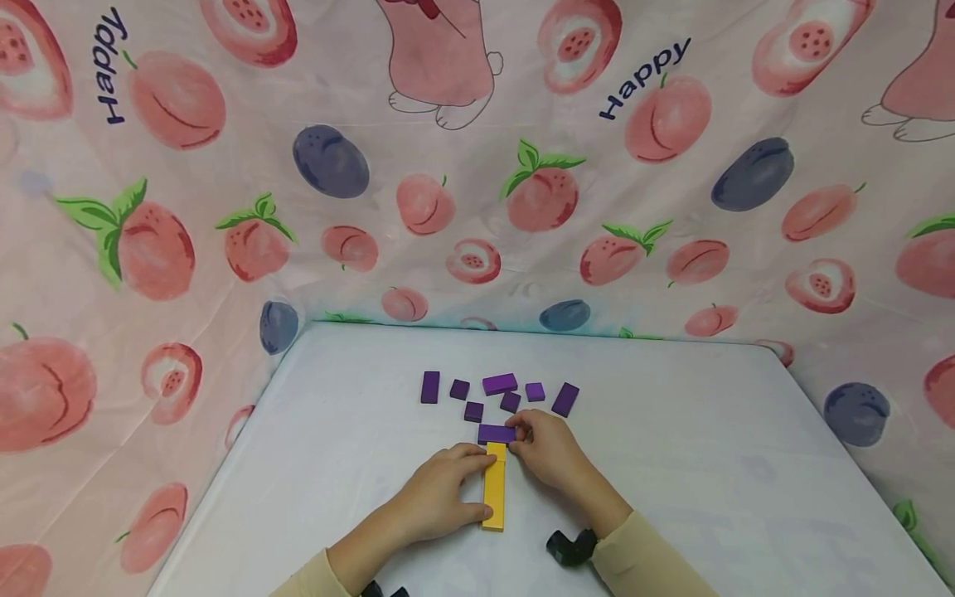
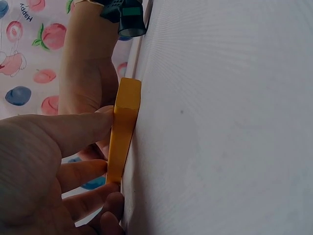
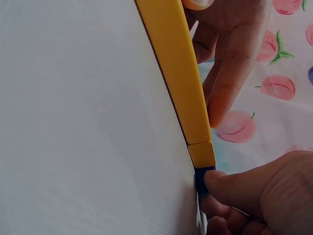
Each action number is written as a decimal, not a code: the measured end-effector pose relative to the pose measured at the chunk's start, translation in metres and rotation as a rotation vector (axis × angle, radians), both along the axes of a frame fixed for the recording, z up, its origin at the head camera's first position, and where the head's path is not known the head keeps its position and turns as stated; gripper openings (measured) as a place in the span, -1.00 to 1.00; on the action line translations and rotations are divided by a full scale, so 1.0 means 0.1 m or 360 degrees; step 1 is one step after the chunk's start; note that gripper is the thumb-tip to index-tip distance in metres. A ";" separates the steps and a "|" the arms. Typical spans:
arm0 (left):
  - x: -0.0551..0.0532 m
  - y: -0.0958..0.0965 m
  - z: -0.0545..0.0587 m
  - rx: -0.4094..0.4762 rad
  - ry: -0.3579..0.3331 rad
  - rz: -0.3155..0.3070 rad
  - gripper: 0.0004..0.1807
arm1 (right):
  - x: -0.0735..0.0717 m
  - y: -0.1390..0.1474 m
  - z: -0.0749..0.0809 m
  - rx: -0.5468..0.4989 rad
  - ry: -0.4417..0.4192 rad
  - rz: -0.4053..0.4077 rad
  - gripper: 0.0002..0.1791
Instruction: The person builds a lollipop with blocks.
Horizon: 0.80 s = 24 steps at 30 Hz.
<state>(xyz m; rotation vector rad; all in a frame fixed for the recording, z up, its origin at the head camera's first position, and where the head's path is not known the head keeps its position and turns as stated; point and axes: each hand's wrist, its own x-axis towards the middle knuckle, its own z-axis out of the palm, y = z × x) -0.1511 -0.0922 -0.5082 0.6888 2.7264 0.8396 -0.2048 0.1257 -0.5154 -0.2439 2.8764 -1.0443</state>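
Note:
A long yellow block [image 1: 493, 493] lies on the white table with a small yellow block [image 1: 496, 451] against its far end. Crosswise beyond them sits a purple rectangular block [image 1: 492, 434], forming a T shape. My left hand [image 1: 440, 491] rests its thumb and index fingertip on the yellow blocks, fingers mostly straight; in the left wrist view the thumb is near the close end of the long block [image 2: 123, 132]. With thumb and fingertips, my right hand [image 1: 550, 448] pinches the right end of the purple block, which looks dark blue in the right wrist view.
Farther back lie several loose purple pieces, among them an upright-lying rectangle [image 1: 430, 387], a slanted one [image 1: 565, 400], a middle one [image 1: 500, 384] and small cubes [image 1: 473, 411]. A fruit-print cloth [image 1: 470, 199] hangs behind the table [image 1: 671, 431]. A black wrist device [image 1: 571, 547] sits by my right sleeve.

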 end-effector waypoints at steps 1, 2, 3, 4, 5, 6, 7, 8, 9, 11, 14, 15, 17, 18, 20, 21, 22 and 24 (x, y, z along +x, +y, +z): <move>0.00 0.00 0.00 -0.0001 -0.0002 0.0002 -0.24 | 0.00 0.00 0.00 0.0000 0.0000 0.0004 -0.74; 0.00 0.00 0.01 -0.0002 -0.0004 0.0004 -0.24 | 0.00 0.00 0.00 0.0000 -0.0001 0.0005 -0.73; 0.01 0.00 0.01 -0.0002 -0.0006 0.0006 -0.24 | 0.00 -0.01 0.00 -0.0003 -0.0003 0.0003 -0.73; 0.01 0.00 0.01 -0.0002 -0.0008 0.0008 -0.24 | 0.01 -0.01 0.00 -0.0004 -0.0005 0.0003 -0.73; 0.01 0.00 0.01 -0.0002 -0.0009 0.0009 -0.24 | 0.01 -0.01 0.00 -0.0004 -0.0007 0.0002 -0.72; 0.01 0.00 0.02 -0.0002 -0.0011 0.0010 -0.24 | 0.01 -0.01 0.01 -0.0006 -0.0012 0.0000 -0.72; 0.01 0.00 0.02 0.0000 -0.0013 0.0011 -0.24 | 0.00 -0.01 0.01 -0.0009 -0.0015 0.0000 -0.71; 0.01 0.00 0.02 0.0001 -0.0015 0.0011 -0.24 | 0.00 -0.01 0.01 -0.0011 -0.0023 -0.0005 -0.71; 0.01 0.00 0.02 0.0002 -0.0017 0.0012 -0.24 | 0.01 -0.01 0.01 -0.0014 -0.0029 -0.0007 -0.70; 0.01 0.00 0.03 0.0006 -0.0021 0.0014 -0.24 | 0.01 -0.01 0.02 -0.0018 -0.0035 -0.0006 -0.70; 0.01 0.00 0.03 0.0011 -0.0027 0.0014 -0.25 | 0.01 -0.01 0.02 -0.0022 -0.0038 -0.0005 -0.69; 0.01 0.00 0.03 0.0012 -0.0028 0.0015 -0.25 | 0.01 -0.01 0.02 -0.0023 -0.0035 -0.0003 -0.69; 0.01 0.00 0.03 0.0017 -0.0030 0.0012 -0.25 | 0.01 -0.01 0.02 -0.0025 -0.0033 -0.0002 -0.69; 0.00 0.00 0.03 0.0019 -0.0032 0.0012 -0.25 | 0.01 0.00 0.02 -0.0025 -0.0034 -0.0003 -0.70; 0.00 0.00 0.03 0.0030 -0.0041 0.0014 -0.25 | 0.01 0.00 0.01 -0.0027 -0.0033 -0.0004 -0.70; 0.00 -0.01 0.03 0.0036 -0.0046 0.0015 -0.25 | 0.01 0.00 0.01 -0.0025 -0.0031 -0.0004 -0.70; 0.00 -0.01 0.02 0.0043 -0.0055 0.0017 -0.25 | 0.01 0.00 0.01 -0.0023 -0.0028 -0.0003 -0.70; -0.01 -0.01 0.02 0.0055 -0.0071 0.0021 -0.26 | 0.01 0.00 0.00 -0.0020 -0.0032 -0.0008 -0.70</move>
